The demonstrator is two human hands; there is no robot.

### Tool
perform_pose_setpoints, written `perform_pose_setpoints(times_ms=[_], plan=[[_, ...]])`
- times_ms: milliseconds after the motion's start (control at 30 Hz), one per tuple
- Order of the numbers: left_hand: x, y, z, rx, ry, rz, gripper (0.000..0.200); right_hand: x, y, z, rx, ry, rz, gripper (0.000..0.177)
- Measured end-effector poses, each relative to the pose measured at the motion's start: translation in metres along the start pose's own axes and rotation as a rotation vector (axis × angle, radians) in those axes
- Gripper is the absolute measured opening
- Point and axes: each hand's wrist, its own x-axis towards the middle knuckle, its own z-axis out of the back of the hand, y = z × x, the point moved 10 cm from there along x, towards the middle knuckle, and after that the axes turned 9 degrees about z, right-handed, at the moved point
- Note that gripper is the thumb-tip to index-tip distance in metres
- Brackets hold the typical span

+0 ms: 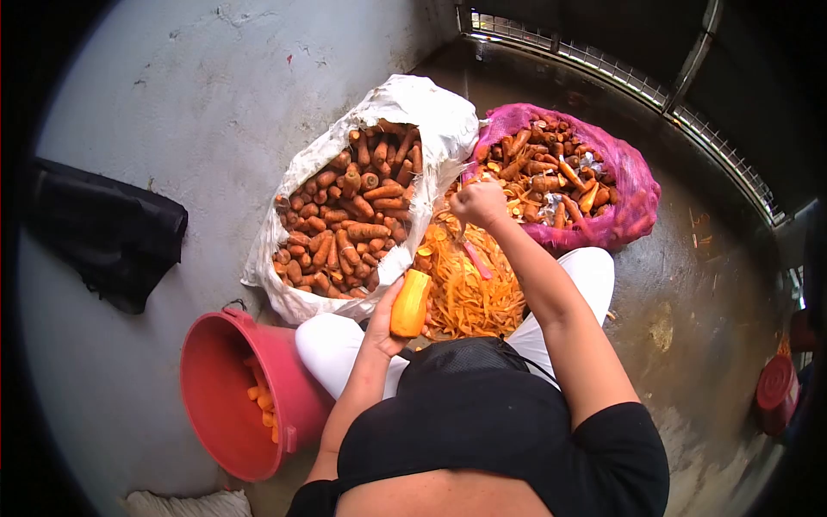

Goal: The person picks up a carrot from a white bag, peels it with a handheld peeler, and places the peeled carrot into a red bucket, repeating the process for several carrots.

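Observation:
My left hand (385,320) is wrapped round a thick peeled carrot (411,304), bright orange, with a cut end facing down toward me. My right hand (480,204) is closed above the far edge of a heap of carrot peelings (469,297), close to the magenta mesh sack (636,189). Something thin shows just under its fingers, too small to name. Among the peelings lies a flat pink strip (477,261). To the left, a white woven sack (422,99) gapes open, full of unpeeled carrots (346,207).
The mesh sack holds peelings, carrot pieces and bits of plastic. A red bucket (211,379) with several peeled carrots (263,401) tips beside my left leg. Black cloth (112,228) is at far left, with a red container (777,392) at far right. Wet floor (689,284) lies to the right.

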Motion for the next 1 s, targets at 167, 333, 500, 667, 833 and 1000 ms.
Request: perform_pose_setpoints(times_ms=[167, 333, 500, 667, 833, 1000], plan=[[0.011, -0.013, 0.013, -0.071, -0.080, -0.064, 0.046, -0.009, 0.039, 0.022, 0.291, 0.060, -0.098, 0.032], [0.015, -0.006, 0.017, -0.154, -0.165, -0.050, 0.041, -0.037, 0.135, 0.068, 0.378, -0.121, 0.340, 0.033], [0.023, 0.003, 0.019, -0.210, -0.078, -0.010, 0.039, -0.047, 0.158, 0.074, 0.430, -0.147, 0.475, 0.031], [0.019, -0.001, 0.009, -0.236, -0.112, -0.064, 0.037, -0.043, 0.147, 0.070, 0.453, -0.144, 0.443, 0.031], [0.011, 0.002, 0.005, -0.013, -0.017, 0.010, 0.044, -0.011, 0.062, 0.022, 0.210, -0.029, 0.178, 0.032], [0.007, 0.000, 0.009, -0.040, -0.044, 0.000, 0.048, -0.017, -0.005, -0.003, -0.025, 0.117, -0.004, 0.036]])
